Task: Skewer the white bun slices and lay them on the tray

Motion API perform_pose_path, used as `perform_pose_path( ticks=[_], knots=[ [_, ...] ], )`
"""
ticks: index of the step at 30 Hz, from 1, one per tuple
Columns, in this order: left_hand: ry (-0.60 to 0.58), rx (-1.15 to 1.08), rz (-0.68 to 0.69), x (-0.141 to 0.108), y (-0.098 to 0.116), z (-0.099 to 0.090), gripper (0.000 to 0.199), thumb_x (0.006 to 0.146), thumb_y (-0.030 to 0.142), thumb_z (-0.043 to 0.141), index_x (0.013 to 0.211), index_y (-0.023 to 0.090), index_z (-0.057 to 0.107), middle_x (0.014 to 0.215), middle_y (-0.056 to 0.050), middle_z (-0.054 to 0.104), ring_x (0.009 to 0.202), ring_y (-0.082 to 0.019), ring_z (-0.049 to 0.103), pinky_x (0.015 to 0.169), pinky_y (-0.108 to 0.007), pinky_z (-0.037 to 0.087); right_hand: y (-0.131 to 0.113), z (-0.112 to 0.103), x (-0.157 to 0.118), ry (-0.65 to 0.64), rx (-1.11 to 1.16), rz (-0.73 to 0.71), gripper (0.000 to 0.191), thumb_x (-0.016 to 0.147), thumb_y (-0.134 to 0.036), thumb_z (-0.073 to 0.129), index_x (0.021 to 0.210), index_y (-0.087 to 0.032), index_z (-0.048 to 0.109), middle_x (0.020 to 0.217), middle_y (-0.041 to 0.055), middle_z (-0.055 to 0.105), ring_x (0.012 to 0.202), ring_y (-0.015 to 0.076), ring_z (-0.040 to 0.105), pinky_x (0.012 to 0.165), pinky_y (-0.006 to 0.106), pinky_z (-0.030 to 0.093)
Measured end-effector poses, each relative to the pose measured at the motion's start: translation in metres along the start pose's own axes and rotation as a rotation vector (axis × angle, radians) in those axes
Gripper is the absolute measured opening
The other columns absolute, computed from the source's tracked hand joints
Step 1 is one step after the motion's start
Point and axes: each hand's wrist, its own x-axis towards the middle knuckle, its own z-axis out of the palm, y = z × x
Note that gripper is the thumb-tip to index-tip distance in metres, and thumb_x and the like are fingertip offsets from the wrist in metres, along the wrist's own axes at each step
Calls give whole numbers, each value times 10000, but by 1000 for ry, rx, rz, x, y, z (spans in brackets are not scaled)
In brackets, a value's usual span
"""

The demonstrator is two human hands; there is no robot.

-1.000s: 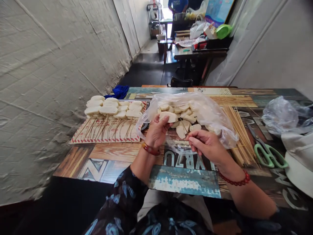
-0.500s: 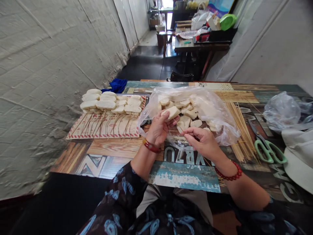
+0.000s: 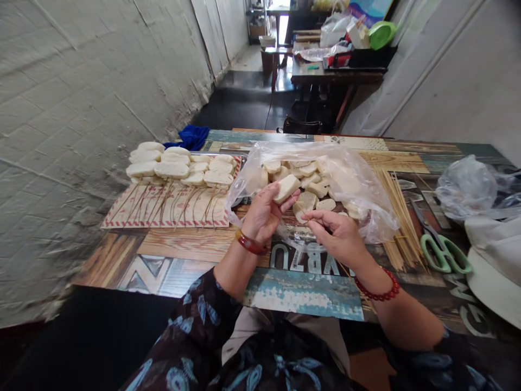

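My left hand [image 3: 266, 212] holds a pale oval slice [image 3: 287, 188] between thumb and fingers, over the near edge of a clear plastic bag [image 3: 362, 179]. My right hand [image 3: 336, 233] pinches a thin wooden stick [image 3: 342, 267], whose lower part shows below the palm. More pale slices [image 3: 325, 205] lie loose in the open bag in front of both hands. At the left, skewered slices [image 3: 172, 170] are stacked in rows on a tray, their sticks pointing toward me over red-edged paper [image 3: 163, 209].
Right of the bag lie a bundle of wooden sticks [image 3: 401, 222], green-handled scissors [image 3: 444, 252], a crumpled plastic bag [image 3: 468, 184] and a white cap [image 3: 496, 266]. A blue cloth [image 3: 193, 137] sits behind the tray. Another table [image 3: 337, 77] stands farther back.
The view has shifted slightly, with the tray a little farther left. The slice in my left hand is tilted up slightly more. Both hands keep their holds.
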Motion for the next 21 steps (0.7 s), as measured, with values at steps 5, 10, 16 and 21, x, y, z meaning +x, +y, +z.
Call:
perform_pose_path(
  ticks=[5, 10, 16, 21],
  knots=[
    [-15, 34, 10, 0, 1, 1, 196, 812, 196, 749, 991, 142, 691, 1026, -72, 766, 890, -199, 752, 812, -287, 598, 0, 0, 1, 12, -10, -1, 283, 867, -297, 558, 954, -125, 764, 566, -18, 550, 478, 102, 434, 450, 230, 334],
    [-22, 65, 16, 0, 1, 2, 225, 807, 206, 762, 1010, 151, 682, 1012, -64, 768, 877, -190, 752, 790, -271, 601, 1, 0, 2, 3, -15, 7, 289, 873, -296, 551, 952, -120, 766, 559, -22, 530, 478, 105, 440, 451, 234, 330],
    [-44, 86, 41, -2, 1, 3, 283, 772, 234, 806, 1008, 153, 673, 1008, -67, 767, 874, -195, 751, 802, -287, 601, 4, 1, 2, 5, 0, 19, 282, 881, -306, 558, 948, -126, 764, 571, -19, 532, 483, 108, 444, 454, 235, 333],
    [-80, 124, 59, -4, 1, 4, 346, 719, 276, 852, 997, 153, 687, 1000, -74, 765, 885, -206, 745, 780, -287, 591, 5, 1, 2, 14, -1, 16, 283, 884, -313, 563, 951, -128, 767, 563, -24, 518, 485, 102, 419, 451, 230, 320]
  ],
)
